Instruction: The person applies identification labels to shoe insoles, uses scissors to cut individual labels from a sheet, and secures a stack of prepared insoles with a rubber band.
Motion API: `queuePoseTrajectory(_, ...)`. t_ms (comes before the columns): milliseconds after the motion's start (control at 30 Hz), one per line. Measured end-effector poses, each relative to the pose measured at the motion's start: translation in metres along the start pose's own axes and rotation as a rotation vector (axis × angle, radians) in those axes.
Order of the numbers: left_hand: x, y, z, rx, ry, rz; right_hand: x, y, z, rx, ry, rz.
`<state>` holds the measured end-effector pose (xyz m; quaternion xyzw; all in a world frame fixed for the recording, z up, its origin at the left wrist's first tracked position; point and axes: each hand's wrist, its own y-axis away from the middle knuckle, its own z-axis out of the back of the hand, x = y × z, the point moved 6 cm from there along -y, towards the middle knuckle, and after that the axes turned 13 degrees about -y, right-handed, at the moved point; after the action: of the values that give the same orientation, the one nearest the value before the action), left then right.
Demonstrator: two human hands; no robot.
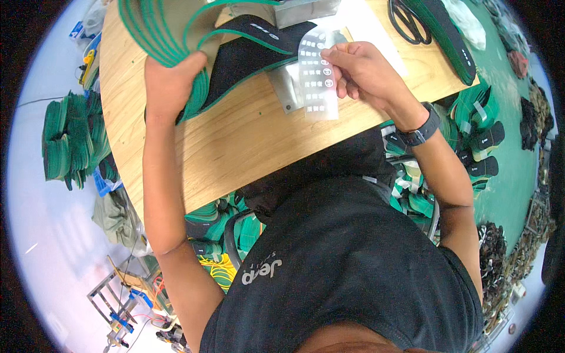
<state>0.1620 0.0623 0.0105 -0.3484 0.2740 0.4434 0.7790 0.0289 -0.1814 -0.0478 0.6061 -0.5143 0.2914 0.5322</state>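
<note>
In the upper left of the frame, the left hand (172, 85) is closed around one end of a fanned stack of green-edged insoles (154, 29), whose far ends spread toward the top edge. A black-faced insole (259, 35) with a small white print curves across the upper centre, beside that stack; whether the left hand also grips it, I cannot tell.

Right of centre near the top, the right hand (368, 70) pinches the edge of a translucent strip of white printed labels (319, 97) between thumb and fingers, its other fingers curled. The strip hangs over part of a flat metal plate (285, 94) on the wooden bench (247, 156). A metal block (306, 12) sits at the top edge, touching or just beside the black insole. A black wristwatch (420, 126) circles the right wrist.

In the bench's upper right lie a coiled black cable (406, 23) and a row of black-and-green insoles (442, 38). More green insole stacks show at the left (73, 138) and the right (482, 144) of the frame, beyond the bench.
</note>
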Motion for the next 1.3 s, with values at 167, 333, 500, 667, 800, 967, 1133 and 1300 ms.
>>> queuePoseTrajectory(167, 0.008, -0.002, 0.005, -0.044, 0.162, 0.034, -0.001, 0.004, 0.002, 0.003, 0.157, -0.071)
queuePoseTrajectory(333, 0.008, -0.002, 0.005, -0.022, 0.058, 0.003, 0.003, 0.004, 0.000, -0.011, 0.167, -0.051)
queuePoseTrajectory(500, 0.007, -0.002, 0.005, -0.018, 0.096, 0.031, 0.006, -0.006, -0.007, 0.012, 0.207, 0.011)
queuePoseTrajectory(667, 0.007, -0.002, 0.005, -0.041, 0.074, 0.014, 0.005, -0.005, -0.006, -0.020, 0.216, -0.038)
queuePoseTrajectory(800, 0.013, -0.003, 0.006, 0.001, 0.050, 0.048, 0.005, -0.004, -0.006, -0.009, 0.197, -0.023)
queuePoseTrajectory(967, 0.008, -0.002, 0.006, -0.034, 0.058, 0.034, 0.006, -0.004, -0.006, 0.007, 0.188, -0.016)
queuePoseTrajectory(1133, 0.006, -0.002, 0.006, -0.045, 0.002, -0.025, 0.004, -0.006, -0.005, 0.029, 0.174, -0.029)
queuePoseTrajectory(1300, 0.010, 0.001, 0.006, -0.046, 0.004, 0.042, 0.005, -0.005, -0.008, 0.013, 0.195, -0.013)
